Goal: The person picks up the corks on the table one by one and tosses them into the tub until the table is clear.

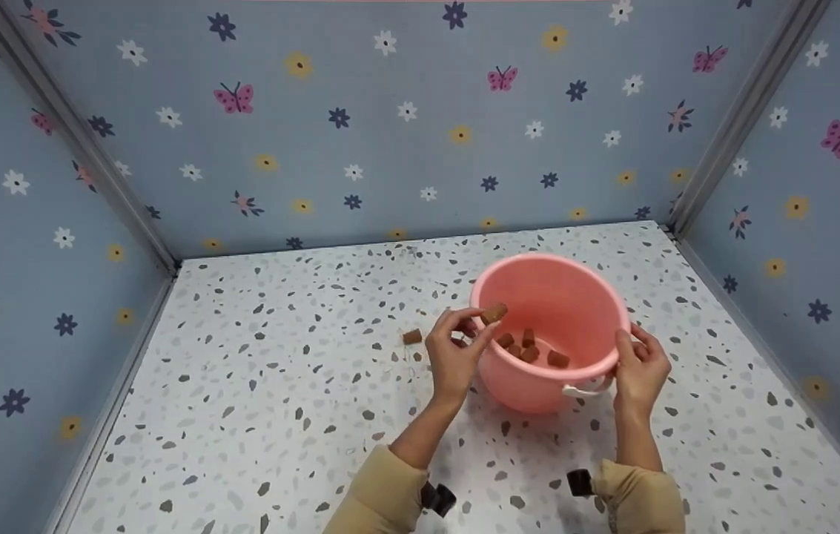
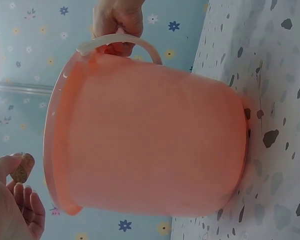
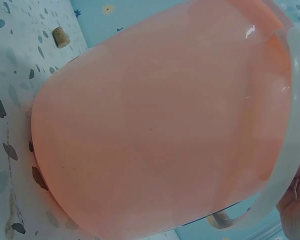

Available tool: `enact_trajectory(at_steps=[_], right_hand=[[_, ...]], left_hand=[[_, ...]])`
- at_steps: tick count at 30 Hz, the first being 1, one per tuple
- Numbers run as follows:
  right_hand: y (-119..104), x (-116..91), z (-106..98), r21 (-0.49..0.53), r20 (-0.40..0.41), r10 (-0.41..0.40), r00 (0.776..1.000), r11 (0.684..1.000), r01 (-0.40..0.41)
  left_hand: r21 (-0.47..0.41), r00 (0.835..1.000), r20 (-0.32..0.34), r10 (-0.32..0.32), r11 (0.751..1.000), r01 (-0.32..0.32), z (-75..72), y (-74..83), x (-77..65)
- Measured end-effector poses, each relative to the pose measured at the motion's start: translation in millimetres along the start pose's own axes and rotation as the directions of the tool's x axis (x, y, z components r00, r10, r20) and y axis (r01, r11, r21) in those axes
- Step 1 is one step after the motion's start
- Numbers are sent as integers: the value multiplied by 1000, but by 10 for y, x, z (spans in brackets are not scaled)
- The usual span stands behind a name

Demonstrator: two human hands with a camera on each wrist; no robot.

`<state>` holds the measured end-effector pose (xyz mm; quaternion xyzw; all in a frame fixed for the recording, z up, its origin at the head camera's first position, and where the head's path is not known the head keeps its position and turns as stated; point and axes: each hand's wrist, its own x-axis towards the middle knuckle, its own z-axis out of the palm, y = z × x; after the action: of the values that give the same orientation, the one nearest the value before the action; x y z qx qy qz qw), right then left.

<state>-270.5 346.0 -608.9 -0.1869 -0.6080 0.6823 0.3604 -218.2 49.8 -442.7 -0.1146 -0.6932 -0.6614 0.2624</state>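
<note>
A pink bucket (image 1: 531,393) stands on the speckled surface, tilted a little, with several brown corks (image 1: 558,359) lying at its bottom. Between thumb and fingertips, my left hand (image 1: 455,361) pinches one cork (image 1: 494,314) at the bucket's left rim. In the left wrist view that held cork (image 2: 23,168) is just outside the rim. My right hand (image 1: 640,368) grips the rim on the right, near the white handle (image 1: 589,389). Left of the bucket, another cork (image 1: 412,337) lies on the surface; the right wrist view also shows a loose cork (image 3: 61,37).
The white speckled tabletop (image 1: 264,400) spreads out around the bucket. Blue panels with flowers and butterflies (image 1: 390,89) wall it in at the back, left and right. Small crumbs lie near the loose cork.
</note>
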Motion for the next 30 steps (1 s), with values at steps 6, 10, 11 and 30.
enact_trajectory(at_steps=[6,10,11,30], right_hand=[[6,7,-4,-1,-6,-9,1000,1000,9],[6,3,-2,-10,-8,-4,1000,1000,3],[7,2,-2,-16,-9,-2,1000,1000,2],[6,32,-11,-19,-2,45,999,999,-45]], left_hand=[[19,999,35,-22,1000,21,107,8,4],[43,999,51,-17,999,15,168,-8,18],[50,998,55,-13,999,11,182,-3,22],[185,994,104,30,982,-49,318,17,85]])
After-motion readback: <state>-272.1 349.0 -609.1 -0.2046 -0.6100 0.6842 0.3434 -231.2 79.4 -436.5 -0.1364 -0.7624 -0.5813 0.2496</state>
